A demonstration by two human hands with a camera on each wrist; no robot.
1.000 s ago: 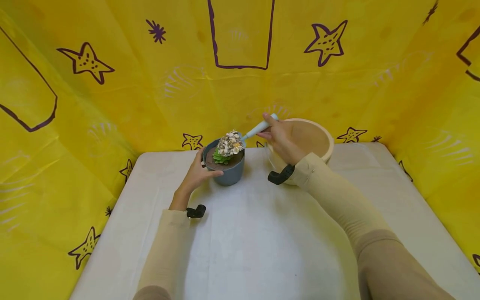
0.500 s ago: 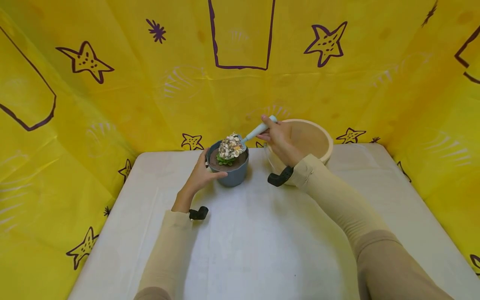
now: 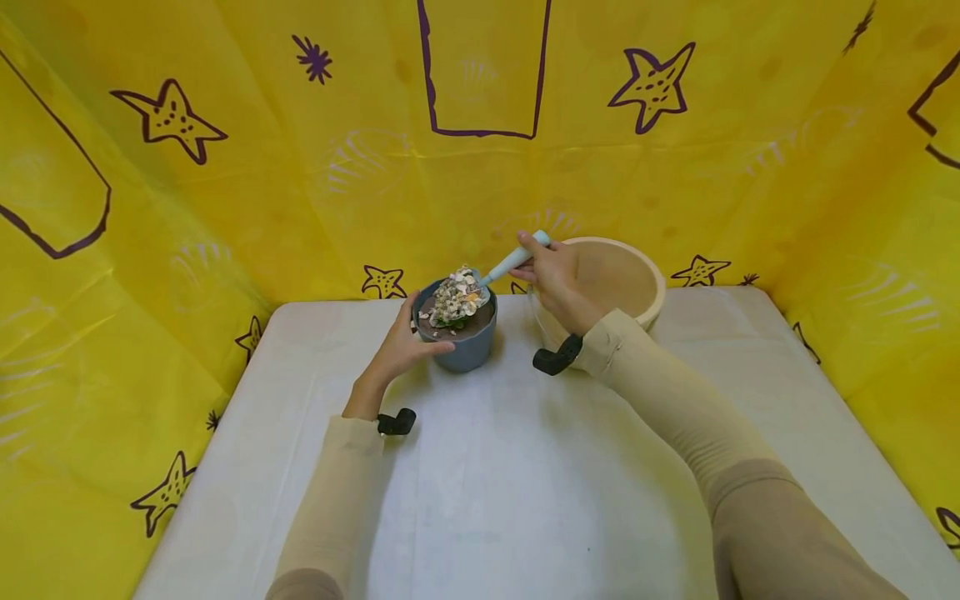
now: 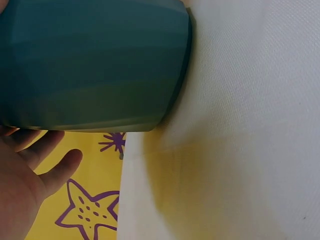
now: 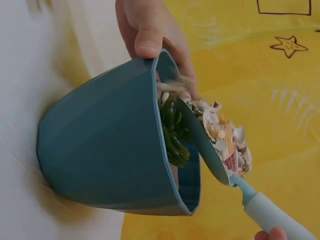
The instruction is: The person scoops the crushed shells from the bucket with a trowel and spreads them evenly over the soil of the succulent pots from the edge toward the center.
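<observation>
A blue-grey flower pot stands on the table, with brown soil and a green succulent inside. My left hand grips the pot's left side, thumb on the near rim; in the right wrist view that thumb presses the rim from outside. My right hand holds a pale blue trowel by its handle. The trowel's blade tilts down over the pot, heaped with small seashells. Some shells slide off its tip onto the soil, blurred in the right wrist view. The heap hides most of the succulent in the head view.
A large cream round tub stands just right of the pot, partly behind my right hand and wrist. The white-covered table meets yellow patterned cloth at the back and sides.
The pot and left hand shifted slightly right, then stopped. The trowel has tipped lower, and shells now lie on the soil at the pot's left side, covering more of the succulent.
</observation>
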